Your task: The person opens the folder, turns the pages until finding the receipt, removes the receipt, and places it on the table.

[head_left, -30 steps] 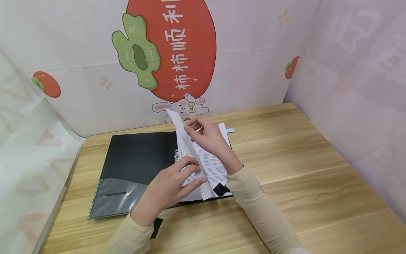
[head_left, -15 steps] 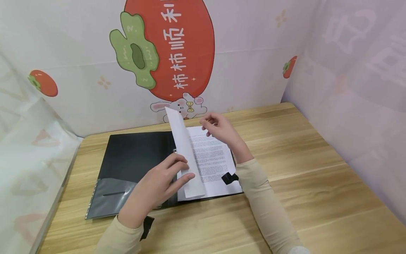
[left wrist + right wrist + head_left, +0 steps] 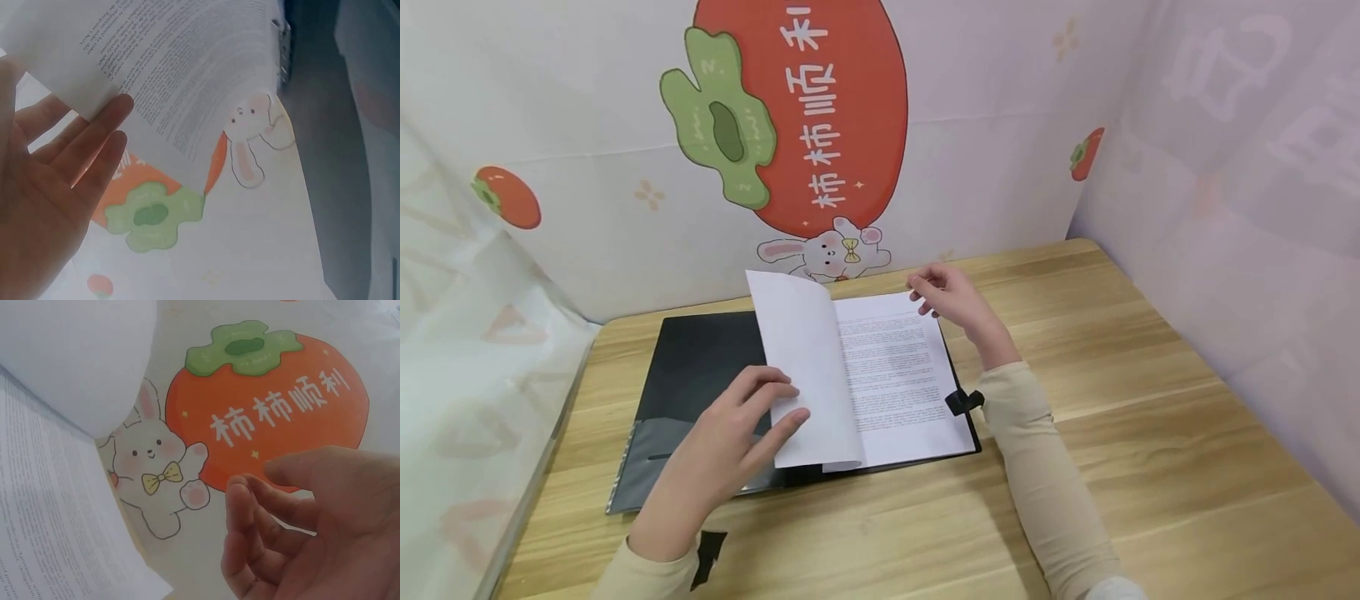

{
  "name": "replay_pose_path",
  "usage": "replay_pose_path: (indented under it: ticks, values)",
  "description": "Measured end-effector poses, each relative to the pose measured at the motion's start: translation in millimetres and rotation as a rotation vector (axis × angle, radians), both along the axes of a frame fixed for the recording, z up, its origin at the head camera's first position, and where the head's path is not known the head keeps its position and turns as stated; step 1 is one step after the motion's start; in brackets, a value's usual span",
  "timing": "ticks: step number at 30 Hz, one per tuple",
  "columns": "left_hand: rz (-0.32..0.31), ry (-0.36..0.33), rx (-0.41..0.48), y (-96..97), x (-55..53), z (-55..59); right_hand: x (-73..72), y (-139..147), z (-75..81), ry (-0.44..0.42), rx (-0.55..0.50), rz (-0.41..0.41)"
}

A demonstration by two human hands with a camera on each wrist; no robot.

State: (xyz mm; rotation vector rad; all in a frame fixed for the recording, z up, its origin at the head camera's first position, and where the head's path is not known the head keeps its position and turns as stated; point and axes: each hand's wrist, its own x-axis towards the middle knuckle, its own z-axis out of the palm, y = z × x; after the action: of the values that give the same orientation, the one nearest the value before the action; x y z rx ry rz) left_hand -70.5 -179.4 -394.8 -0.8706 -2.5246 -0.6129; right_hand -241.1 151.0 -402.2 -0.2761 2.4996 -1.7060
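A black ring binder lies spread on the wooden table, its printed pages on the right half. One white sheet is lifted and curves over to the left, its blank side up in the head view. My left hand is at this sheet's left edge, fingers extended and spread against it; the left wrist view shows the print on its other face. Above the top right corner of the pages hovers my right hand, fingers loosely bent with nothing between them.
The binder's left cover has a clear pocket. A wooden table extends to the right of the binder. Behind it stands a white backdrop printed with a large persimmon and a rabbit.
The lifted sheet has swung from near upright over to the left, with my left hand moving left alongside it. My right hand has left the sheet and moved right, baring the printed page.
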Motion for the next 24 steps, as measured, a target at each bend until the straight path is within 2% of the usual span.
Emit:
replay_pose_path:
  ticks: [7,11,17,20,24]
  values:
    - [0.083,0.013,0.006,-23.6,11.8,-7.6,-4.4,5.6,-8.2,-0.030,0.021,-0.008]
    - [0.118,-0.012,0.024,-33.3,18.8,-14.5,-7.4,7.6,-14.3,-0.045,0.031,-0.010]
    - [0.193,-0.137,0.021,-41.8,24.6,-24.3,-8.7,9.9,-21.9,-0.080,0.077,-0.046]
    - [0.225,-0.222,0.013,-46.0,24.5,-28.1,-8.9,10.5,-25.1,-0.091,0.121,-0.053]
    - [0.238,-0.326,-0.010,-51.8,21.9,-32.8,-9.0,11.7,-28.1,-0.098,0.188,-0.053]
